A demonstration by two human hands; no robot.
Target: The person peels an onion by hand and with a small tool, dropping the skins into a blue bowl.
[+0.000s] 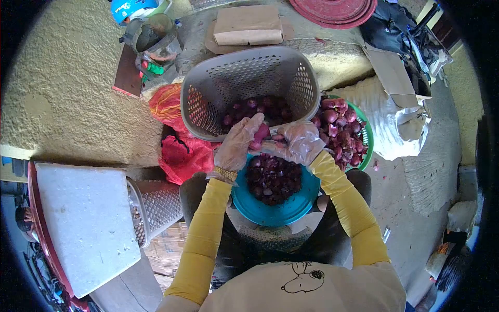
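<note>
Red onion [261,133] held between grey basket [236,66] and teal basin [305,202]

Onion sits at the basket's near rim, pinched in the fingers of the gloved left hand [235,147]. Gloved right hand [300,141] is curled close beside it; can't tell whether it grips anything. Dark red onion skins [274,182] lie in the basin just below, between the person's knees. More onions [252,104] lie at the basket bottom. Right of it, green basket [369,136] is heaped with red onions [338,127]. Red mesh sack [182,158] lies beside the grey basket, left side. Yellow sleeves [200,234] cover both forearms.
</note>
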